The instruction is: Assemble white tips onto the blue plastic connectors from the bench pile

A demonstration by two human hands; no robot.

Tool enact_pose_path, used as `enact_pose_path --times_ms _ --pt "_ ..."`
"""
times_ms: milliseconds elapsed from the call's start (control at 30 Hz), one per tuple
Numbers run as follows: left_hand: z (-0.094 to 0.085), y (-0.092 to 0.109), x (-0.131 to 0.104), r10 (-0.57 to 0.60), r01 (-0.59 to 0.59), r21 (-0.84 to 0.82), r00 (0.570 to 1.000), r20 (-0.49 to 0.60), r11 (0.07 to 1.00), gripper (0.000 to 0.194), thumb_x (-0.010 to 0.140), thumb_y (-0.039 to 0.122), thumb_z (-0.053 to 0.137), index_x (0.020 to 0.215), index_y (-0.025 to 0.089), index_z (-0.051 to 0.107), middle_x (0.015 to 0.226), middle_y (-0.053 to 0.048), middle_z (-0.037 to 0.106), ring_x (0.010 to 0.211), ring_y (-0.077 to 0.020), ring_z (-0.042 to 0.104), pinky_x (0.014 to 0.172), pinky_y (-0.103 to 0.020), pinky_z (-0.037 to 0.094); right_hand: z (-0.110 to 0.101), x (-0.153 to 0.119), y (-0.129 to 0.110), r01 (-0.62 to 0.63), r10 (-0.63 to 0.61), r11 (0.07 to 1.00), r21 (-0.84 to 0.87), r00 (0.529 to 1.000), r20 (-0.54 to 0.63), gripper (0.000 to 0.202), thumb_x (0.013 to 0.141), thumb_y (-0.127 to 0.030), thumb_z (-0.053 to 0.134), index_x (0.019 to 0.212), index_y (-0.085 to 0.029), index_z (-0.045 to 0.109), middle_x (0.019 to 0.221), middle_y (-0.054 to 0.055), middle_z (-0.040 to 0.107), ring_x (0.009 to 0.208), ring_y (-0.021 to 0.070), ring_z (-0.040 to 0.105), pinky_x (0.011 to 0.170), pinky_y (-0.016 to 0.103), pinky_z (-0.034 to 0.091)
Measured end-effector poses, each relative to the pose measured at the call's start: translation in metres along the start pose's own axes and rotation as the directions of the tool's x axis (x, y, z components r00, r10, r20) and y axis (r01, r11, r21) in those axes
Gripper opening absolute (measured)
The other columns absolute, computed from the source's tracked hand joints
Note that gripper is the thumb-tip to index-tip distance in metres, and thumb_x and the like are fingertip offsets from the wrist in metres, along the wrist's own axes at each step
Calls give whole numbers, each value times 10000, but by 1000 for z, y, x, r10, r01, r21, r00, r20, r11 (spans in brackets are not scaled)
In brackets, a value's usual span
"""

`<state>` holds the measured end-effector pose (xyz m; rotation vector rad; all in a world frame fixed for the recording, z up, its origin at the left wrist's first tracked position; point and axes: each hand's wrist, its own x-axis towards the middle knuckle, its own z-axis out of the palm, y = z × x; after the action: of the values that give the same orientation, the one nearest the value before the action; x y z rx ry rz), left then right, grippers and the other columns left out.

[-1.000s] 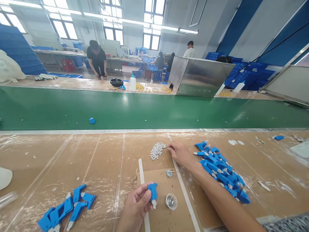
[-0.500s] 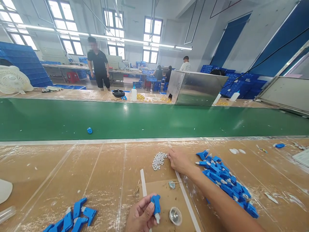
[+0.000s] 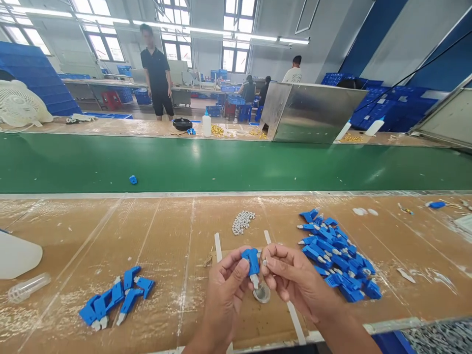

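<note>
My left hand (image 3: 230, 275) grips a blue plastic part (image 3: 251, 260) with a pale grey tip pointing down toward me. Close beside it, my right hand (image 3: 289, 273) pinches a small grey piece (image 3: 264, 262) between thumb and finger. Partly hidden beneath the hands is a small round clear cup (image 3: 262, 294) on a brown board. Beyond the hands lies a small heap of little grey pieces (image 3: 243, 222). A large pile of blue parts with grey tips (image 3: 335, 253) spreads to the right, and a smaller group of blue parts (image 3: 114, 297) sits at the left.
A green conveyor belt (image 3: 221, 164) crosses behind the table, carrying one blue piece (image 3: 133, 180). At the left are a white container (image 3: 18, 255) and a clear tube (image 3: 29, 287). Past the belt stand a metal box (image 3: 317, 113), a white bottle (image 3: 206, 124) and a person (image 3: 157, 73).
My right hand has come back from the heap of grey pieces to beside the blue part, with a small grey piece in its fingers. The view has tilted downward.
</note>
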<state>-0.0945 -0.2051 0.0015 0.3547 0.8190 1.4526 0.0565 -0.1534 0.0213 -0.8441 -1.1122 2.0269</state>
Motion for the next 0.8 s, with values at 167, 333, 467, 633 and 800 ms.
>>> enact_pose_path --times_ms 167,333,467,633,800 --pt "6 2 -5 -25 25 3 996 83 1000 261 796 289 789 1005 135 765 794 -47 700 612 -58 594 538 -123 478 8 -17 -5 -13 12 994 104 1000 16 231 839 -353 759 801 -146 664 686 8 592 523 53 483 365 86 362" --pt "6 -1 -9 28 -30 21 994 108 999 248 795 286 788 1009 162 770 762 -26 685 589 -59 586 555 -142 499 13 -26 1 65 -63 996 59 997 -33 236 856 -382 732 821 -166 644 671 -8 550 529 63 416 371 97 350" --pt "4 -5 -12 100 -107 43 985 143 993 269 809 271 775 1066 193 760 798 -24 700 620 -69 607 603 -158 520 21 -31 5 139 -150 986 -93 982 -119 273 867 -438 704 818 -177 642 666 -12 538 545 82 441 409 134 402" --pt "0 -9 -15 142 -156 96 980 142 983 311 816 270 766 1116 191 742 836 -28 693 663 -90 623 608 -176 540 25 -34 10 159 -189 973 -165 964 -185 286 872 -452 691 798 -183 629 670 -21 529 536 81 440 425 152 399" --pt "-1 -11 -16 121 -135 119 985 122 984 330 809 281 773 1120 176 737 843 -27 686 647 -86 616 586 -177 552 20 -33 20 187 -225 962 -199 955 -191 272 878 -447 685 810 -188 633 678 -20 517 552 92 443 442 169 398"
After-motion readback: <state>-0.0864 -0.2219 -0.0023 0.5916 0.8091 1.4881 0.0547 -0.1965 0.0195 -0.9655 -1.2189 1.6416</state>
